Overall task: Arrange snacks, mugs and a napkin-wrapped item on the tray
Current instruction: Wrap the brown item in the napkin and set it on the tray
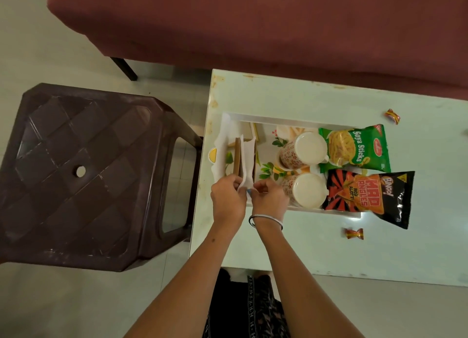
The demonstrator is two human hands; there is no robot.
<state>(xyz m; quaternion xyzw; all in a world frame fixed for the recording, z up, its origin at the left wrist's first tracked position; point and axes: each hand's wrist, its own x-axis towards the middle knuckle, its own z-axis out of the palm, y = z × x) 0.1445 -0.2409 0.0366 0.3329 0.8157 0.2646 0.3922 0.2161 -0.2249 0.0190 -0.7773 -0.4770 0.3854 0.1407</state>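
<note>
Head view looks down on both hands meeting at the near left corner of the tray (291, 118). Left hand (228, 198) has its grip pinched on the near edge of a white napkin (245, 165), and the right hand (268, 198), with a bangle (266, 221) on its wrist, pinches the same edge just beside it. That napkin is folded round a flat brown item (237, 157) standing on edge at the tray's left end, the brown side showing along its left. To the right, inside the tray, two patterned mugs (301, 150) with pale insides sit one behind the other. A green snack packet (354, 147) and a black and red snack packet (369, 195) lie across the tray's right end. Two wrapped sweets (354, 233) lie on the pale bench (304, 241). A brown plastic stool (83, 175) stands to the left.
</note>
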